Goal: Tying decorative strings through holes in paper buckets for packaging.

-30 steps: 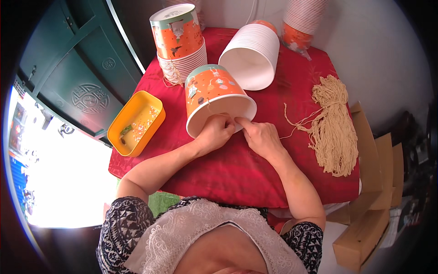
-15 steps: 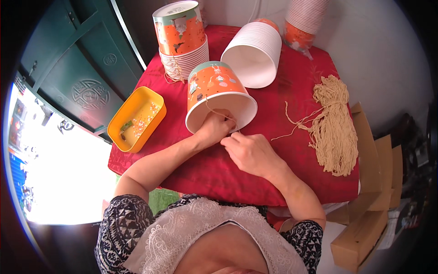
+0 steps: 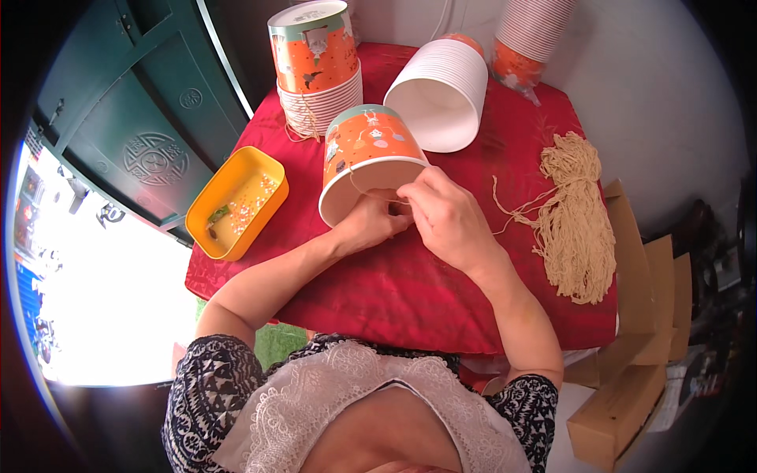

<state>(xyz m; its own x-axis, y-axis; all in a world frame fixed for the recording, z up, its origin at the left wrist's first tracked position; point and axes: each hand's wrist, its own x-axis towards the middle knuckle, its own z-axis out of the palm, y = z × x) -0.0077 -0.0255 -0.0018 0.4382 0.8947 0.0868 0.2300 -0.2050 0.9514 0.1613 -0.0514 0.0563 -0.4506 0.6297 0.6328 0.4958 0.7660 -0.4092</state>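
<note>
An orange paper bucket (image 3: 377, 144) with a green band and printed figures lies tipped on the table, its white-rimmed mouth facing me. A thin beige string (image 3: 356, 183) comes from its wall near the rim and runs down to my hands. At the mouth, my left hand (image 3: 375, 217) has its fingers pinched on the string, with the fingertips partly hidden. My right hand (image 3: 446, 211) is raised against the right part of the rim, thumb and forefinger closed on the string beside the left fingers.
A yellow tray (image 3: 274, 206) with small coloured bits stands at left on the red tablecloth (image 3: 378, 296). Behind are an upright bucket stack (image 3: 315, 71) and a white nested stack (image 3: 441, 91) on its side. A beige string bundle (image 3: 579, 225) lies right; cardboard boxes (image 3: 615, 410) stand beyond.
My right hand has moved up and right to the bucket's rim, covering part of it. My left hand stays at the mouth, its fingers slightly turned.
</note>
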